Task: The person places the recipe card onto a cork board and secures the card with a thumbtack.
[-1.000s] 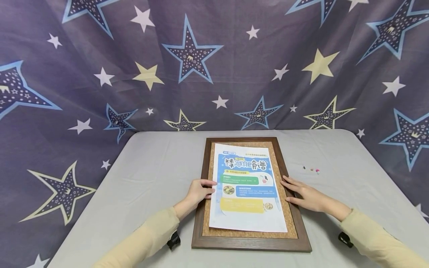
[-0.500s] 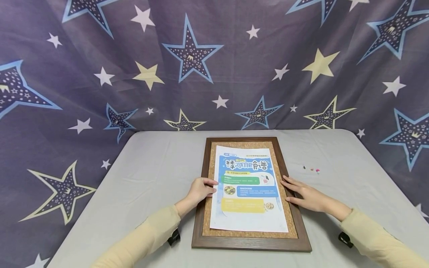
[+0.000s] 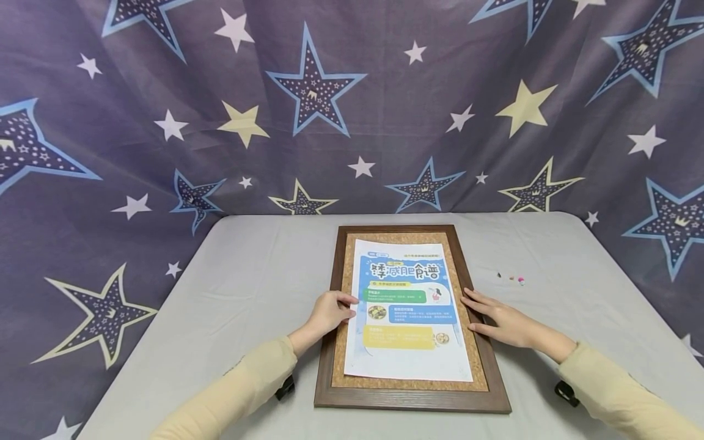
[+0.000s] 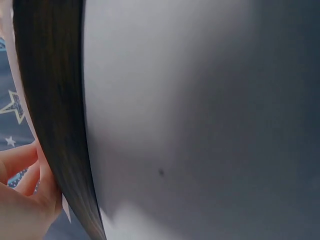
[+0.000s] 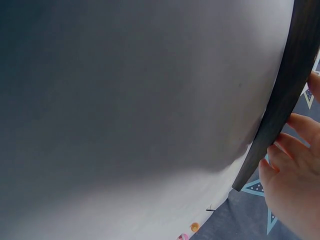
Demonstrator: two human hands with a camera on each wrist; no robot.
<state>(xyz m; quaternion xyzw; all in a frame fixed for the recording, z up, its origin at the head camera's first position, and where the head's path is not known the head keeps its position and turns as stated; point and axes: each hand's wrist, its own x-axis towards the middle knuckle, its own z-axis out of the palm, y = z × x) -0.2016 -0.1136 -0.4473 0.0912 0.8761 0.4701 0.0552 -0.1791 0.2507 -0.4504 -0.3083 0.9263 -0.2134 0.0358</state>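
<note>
Grey table (image 3: 264, 275) | trinkets (image 5: 194, 227) near frame (image 3: 412, 401) | left hand (image 3: 327, 313) pinches sheet (image 3: 407, 363) | right hand (image 3: 508, 324) touches frame

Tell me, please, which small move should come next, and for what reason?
Perhaps lift the right hand from the frame toward the small pieces, maybe pins: the paper lies on the cork, the left hand at its left edge, with no pin visible in it.

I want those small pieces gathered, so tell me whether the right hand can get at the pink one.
Probably yes: the right hand touches the right side of the brown frame, the pink piece lies on the table nearby, and nothing visible stands between them.
</note>
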